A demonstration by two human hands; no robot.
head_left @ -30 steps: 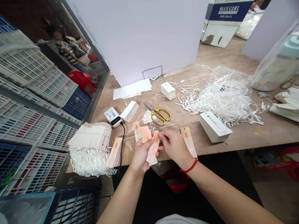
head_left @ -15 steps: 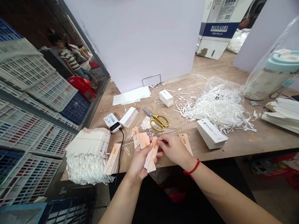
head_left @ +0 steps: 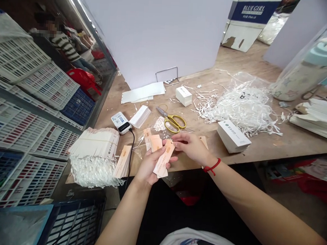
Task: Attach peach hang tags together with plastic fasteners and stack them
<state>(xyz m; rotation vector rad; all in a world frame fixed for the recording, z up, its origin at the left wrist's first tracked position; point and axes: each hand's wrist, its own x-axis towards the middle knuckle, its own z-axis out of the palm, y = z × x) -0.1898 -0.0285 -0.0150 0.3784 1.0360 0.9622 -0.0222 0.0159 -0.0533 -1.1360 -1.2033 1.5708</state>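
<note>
left hand point(head_left: 149, 166) grips peach card tags point(head_left: 163, 158) at the front edge of the wooden counter point(head_left: 295, 145); open right hand point(head_left: 191, 148) reaches toward them, needing to pinch one.

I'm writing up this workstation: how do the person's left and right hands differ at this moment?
The left hand is palm up, holding a peach paper tag, while the right hand is palm down, its fingers reaching toward the tag's top end; whether they touch is hard to tell. The right wrist wears a red cord bracelet; the left wrist shows none. Both hands are bare and held over the edge of the wooden workbench.
</note>
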